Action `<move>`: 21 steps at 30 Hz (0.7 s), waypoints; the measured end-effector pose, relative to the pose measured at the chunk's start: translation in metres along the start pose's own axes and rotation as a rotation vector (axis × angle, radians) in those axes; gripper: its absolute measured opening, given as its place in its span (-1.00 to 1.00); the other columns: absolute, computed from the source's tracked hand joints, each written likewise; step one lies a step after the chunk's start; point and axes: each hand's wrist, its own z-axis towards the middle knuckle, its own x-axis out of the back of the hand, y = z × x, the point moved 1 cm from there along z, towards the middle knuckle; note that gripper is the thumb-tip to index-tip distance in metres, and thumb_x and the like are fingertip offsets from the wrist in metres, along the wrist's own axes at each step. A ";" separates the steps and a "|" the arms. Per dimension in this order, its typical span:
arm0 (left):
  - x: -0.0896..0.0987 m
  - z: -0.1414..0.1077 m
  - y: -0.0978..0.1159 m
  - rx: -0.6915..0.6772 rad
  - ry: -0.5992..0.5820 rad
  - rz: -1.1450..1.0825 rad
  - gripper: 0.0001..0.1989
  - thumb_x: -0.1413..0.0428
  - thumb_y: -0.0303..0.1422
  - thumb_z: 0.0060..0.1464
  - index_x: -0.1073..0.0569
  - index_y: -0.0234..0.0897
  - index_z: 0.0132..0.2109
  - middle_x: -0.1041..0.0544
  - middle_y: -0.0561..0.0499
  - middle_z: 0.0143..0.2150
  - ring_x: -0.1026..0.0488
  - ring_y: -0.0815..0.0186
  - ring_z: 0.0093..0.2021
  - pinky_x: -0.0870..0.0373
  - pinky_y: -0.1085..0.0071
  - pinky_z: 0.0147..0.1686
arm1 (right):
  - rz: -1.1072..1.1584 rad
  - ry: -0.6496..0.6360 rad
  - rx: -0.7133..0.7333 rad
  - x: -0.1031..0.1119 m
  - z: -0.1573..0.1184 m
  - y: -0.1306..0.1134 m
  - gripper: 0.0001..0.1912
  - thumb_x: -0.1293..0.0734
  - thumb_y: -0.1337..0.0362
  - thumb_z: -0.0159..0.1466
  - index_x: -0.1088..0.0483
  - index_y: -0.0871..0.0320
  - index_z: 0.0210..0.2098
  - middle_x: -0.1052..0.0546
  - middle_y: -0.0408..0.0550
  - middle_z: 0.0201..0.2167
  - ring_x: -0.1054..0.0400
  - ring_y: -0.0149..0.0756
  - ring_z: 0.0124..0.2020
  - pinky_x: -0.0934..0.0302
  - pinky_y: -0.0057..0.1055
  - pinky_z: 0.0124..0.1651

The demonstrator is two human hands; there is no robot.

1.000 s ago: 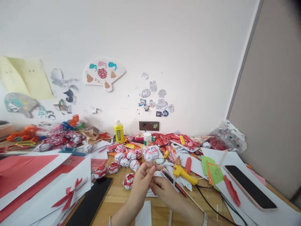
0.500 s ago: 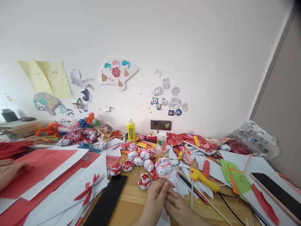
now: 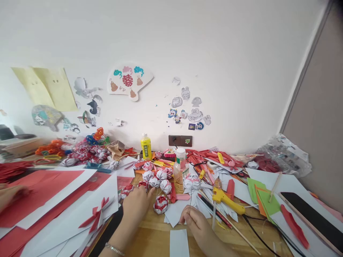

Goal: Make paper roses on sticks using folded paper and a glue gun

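Note:
Near the middle of the table, my right hand (image 3: pixel 194 218) pinches the thin stem of a white and pink paper flower (image 3: pixel 192 181), which stands upright above the fingers. My left hand (image 3: pixel 139 201) reaches over the black phone to the folded paper flowers, its fingertips at a red and white flower (image 3: pixel 143 184). Its fingers are partly hidden, so its hold is unclear. Another red and white flower (image 3: pixel 161 204) lies between my hands. White paper (image 3: pixel 179 242) lies in front of them.
A yellow glue gun (image 3: pixel 230 202) with its black cable, pencils and a wooden stick lie to the right. A clear bottle (image 3: pixel 178 173) and a yellow bottle (image 3: pixel 146 147) stand behind. Another person's hand (image 3: pixel 10 197) rests over red paper (image 3: pixel 48 182) at left.
My hands have separated. My left hand has moved left to the flowers, while my right hand keeps the stem. The camera view has shifted slightly.

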 end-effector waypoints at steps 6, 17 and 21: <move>-0.011 0.006 -0.008 0.104 -0.243 0.090 -0.63 -0.02 -0.07 0.14 -0.45 -0.33 -0.20 -0.52 -0.03 -0.26 -0.48 0.27 -0.26 -0.41 0.19 -0.21 | 0.009 -0.008 0.014 -0.002 -0.001 0.008 -0.48 0.00 -0.08 0.37 -0.30 0.16 -0.43 -0.37 -0.05 -0.42 -0.27 -0.27 -0.34 -0.14 -0.36 -0.23; -0.027 0.011 -0.009 0.126 -0.359 -0.209 -0.70 -0.06 -0.17 0.15 -0.44 -0.32 -0.11 -0.51 -0.01 -0.16 -0.48 0.24 -0.22 -0.44 0.20 -0.21 | 0.033 -0.008 -0.012 -0.004 -0.001 0.010 -0.47 0.00 -0.09 0.37 -0.31 0.17 -0.42 -0.37 -0.05 -0.42 -0.28 -0.26 -0.33 -0.14 -0.36 -0.22; -0.032 0.013 -0.007 0.194 -0.423 -0.391 -0.72 -0.07 -0.21 0.15 -0.43 -0.32 -0.09 -0.50 -0.02 -0.14 -0.48 0.25 -0.22 -0.45 0.22 -0.24 | 0.038 0.000 -0.012 -0.004 -0.001 0.012 -0.45 0.02 -0.10 0.37 -0.32 0.17 -0.42 -0.38 -0.04 -0.42 -0.28 -0.26 -0.33 -0.14 -0.36 -0.23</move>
